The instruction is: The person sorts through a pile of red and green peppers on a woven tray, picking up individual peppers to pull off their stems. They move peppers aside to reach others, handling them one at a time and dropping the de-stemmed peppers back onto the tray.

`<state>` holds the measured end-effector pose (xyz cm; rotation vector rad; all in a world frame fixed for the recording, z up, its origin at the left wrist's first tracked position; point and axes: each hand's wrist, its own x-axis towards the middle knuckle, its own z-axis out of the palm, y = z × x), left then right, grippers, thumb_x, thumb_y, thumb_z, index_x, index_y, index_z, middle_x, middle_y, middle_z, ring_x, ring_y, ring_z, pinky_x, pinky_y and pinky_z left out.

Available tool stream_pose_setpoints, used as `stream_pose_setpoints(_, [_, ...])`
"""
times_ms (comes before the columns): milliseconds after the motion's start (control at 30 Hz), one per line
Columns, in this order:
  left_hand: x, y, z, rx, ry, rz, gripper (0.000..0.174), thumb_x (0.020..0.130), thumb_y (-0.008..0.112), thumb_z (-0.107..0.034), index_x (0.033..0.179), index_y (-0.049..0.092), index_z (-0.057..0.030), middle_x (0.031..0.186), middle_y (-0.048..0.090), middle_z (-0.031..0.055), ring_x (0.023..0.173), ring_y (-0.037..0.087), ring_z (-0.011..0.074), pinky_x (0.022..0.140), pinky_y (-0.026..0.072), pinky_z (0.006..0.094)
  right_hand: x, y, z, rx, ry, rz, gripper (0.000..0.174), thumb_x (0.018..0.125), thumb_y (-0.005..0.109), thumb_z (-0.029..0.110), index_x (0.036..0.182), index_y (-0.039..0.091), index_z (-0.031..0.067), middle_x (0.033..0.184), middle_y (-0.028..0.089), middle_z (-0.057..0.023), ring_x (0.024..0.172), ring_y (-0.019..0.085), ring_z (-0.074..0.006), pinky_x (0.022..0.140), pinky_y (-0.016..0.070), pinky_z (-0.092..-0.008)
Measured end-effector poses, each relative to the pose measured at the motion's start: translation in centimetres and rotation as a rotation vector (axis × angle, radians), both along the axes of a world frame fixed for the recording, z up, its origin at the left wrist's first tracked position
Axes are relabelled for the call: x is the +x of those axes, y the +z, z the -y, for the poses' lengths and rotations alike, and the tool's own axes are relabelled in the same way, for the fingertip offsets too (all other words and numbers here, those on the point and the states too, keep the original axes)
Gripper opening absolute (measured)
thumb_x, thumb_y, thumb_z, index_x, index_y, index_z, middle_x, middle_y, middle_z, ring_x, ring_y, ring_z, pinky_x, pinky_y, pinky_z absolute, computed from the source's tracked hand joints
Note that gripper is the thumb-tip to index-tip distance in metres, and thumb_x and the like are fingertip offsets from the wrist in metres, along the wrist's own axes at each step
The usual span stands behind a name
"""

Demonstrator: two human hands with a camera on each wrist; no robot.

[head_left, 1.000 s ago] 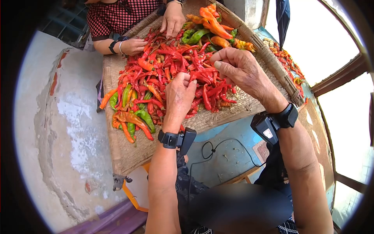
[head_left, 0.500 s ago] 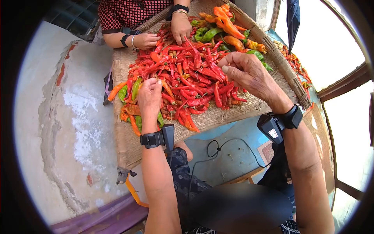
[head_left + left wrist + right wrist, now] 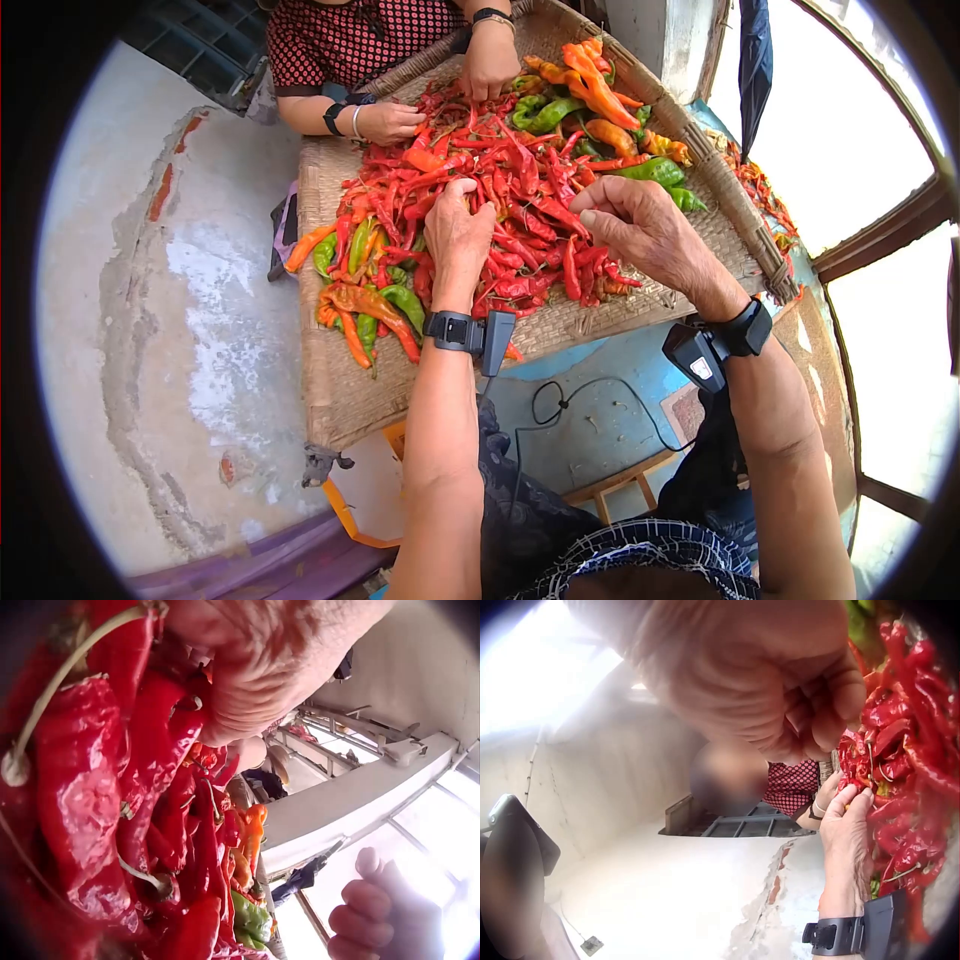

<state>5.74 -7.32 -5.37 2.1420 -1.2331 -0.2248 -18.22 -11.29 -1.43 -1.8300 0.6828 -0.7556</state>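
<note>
A heap of shiny red chili peppers [image 3: 530,215] covers the middle of a woven tray [image 3: 370,400]. My left hand [image 3: 460,240] reaches into the near left part of the heap. In the right wrist view its thumb and forefinger stand slightly apart, tips right at the red peppers [image 3: 900,761]. From the left wrist view, my left hand [image 3: 262,667] lies over wrinkled red peppers with pale stems [image 3: 82,787]; its fingertips are hidden. My right hand [image 3: 645,225] hovers over the right side of the heap with fingers curled in. Nothing shows between them.
Green and orange peppers [image 3: 375,310] lie at the tray's left, with bigger ones [image 3: 600,90] at the far right. Across the tray another person's hands [image 3: 490,65] touch the heap. A wall [image 3: 220,300] stands left; a dark cable [image 3: 600,385] lies below.
My left hand moved left toward the green and orange peppers, then came back right to the red heap. My right hand stays curled over the heap's right side. The head view shifted slightly.
</note>
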Motion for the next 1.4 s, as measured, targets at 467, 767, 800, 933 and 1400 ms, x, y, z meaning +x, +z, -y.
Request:
stream_pose_setpoints(467, [-7.9, 0.9, -2.9, -0.177, -0.699, 0.521, 0.025, 0.076, 0.061, -0.001, 0.101, 0.063, -0.0047, 0.097, 0.063, 0.0114, 0.091, 0.059, 0.0311, 0.075, 0.0504, 0.0413, -0.6, 0.7, 0.9, -0.014, -0.057, 0.062, 0.016, 0.089, 0.060, 0.014, 0.092, 0.063, -0.0023, 0.064, 0.052, -0.0018, 0.059, 0.047, -0.0080, 0.053, 0.0411, -0.0271])
stream_pose_setpoints(767, [-7.0, 1.8, -6.7, -0.247, -0.716, 0.496, 0.033, 0.074, 0.061, 0.007, 0.103, 0.068, -0.0066, 0.112, 0.060, 0.0128, 0.095, 0.061, 0.0293, 0.079, 0.0534, 0.0379, 0.7, 0.9, 1.1, -0.130, -0.089, 0.062, 0.016, 0.088, 0.061, 0.013, 0.089, 0.063, -0.0031, 0.063, 0.056, -0.0074, 0.057, 0.051, -0.0134, 0.054, 0.0441, -0.0311])
stream_pose_setpoints(800, [-6.5, 1.8, -6.8, -0.248, -0.719, 0.492, 0.033, 0.074, 0.061, 0.007, 0.103, 0.068, -0.0066, 0.112, 0.060, 0.0128, 0.095, 0.061, 0.0293, 0.079, 0.0534, 0.0379, 0.8, 1.0, 0.9, -0.183, -0.091, 0.071, 0.016, 0.087, 0.061, 0.013, 0.088, 0.062, -0.0033, 0.063, 0.056, -0.0086, 0.057, 0.052, -0.0145, 0.055, 0.0447, -0.0316])
stream_pose_setpoints(933, [-4.1, 2.6, -7.3, -0.314, -0.565, 0.257, 0.021, 0.084, 0.061, 0.005, 0.101, 0.068, -0.0045, 0.104, 0.062, 0.0112, 0.091, 0.065, 0.0235, 0.075, 0.0535, 0.0321, 1.3, 1.2, 0.6, -0.201, -0.061, -0.024, 0.017, 0.091, 0.059, 0.014, 0.097, 0.062, -0.0015, 0.065, 0.051, 0.0004, 0.059, 0.046, -0.0077, 0.054, 0.0404, -0.0266])
stream_pose_setpoints(1400, [-4.1, 5.2, -6.9, -0.497, -0.373, -1.059, 0.029, 0.094, 0.059, -0.009, 0.121, 0.052, -0.0012, 0.107, 0.062, 0.0115, 0.090, 0.062, 0.0129, 0.074, 0.0544, 0.0240, 3.9, 0.1, -2.0, -0.343, 0.158, -0.108, 0.022, 0.084, 0.066, 0.019, 0.096, 0.066, 0.0000, 0.075, 0.065, -0.0199, 0.071, 0.066, -0.0338, 0.064, 0.0510, -0.0428])
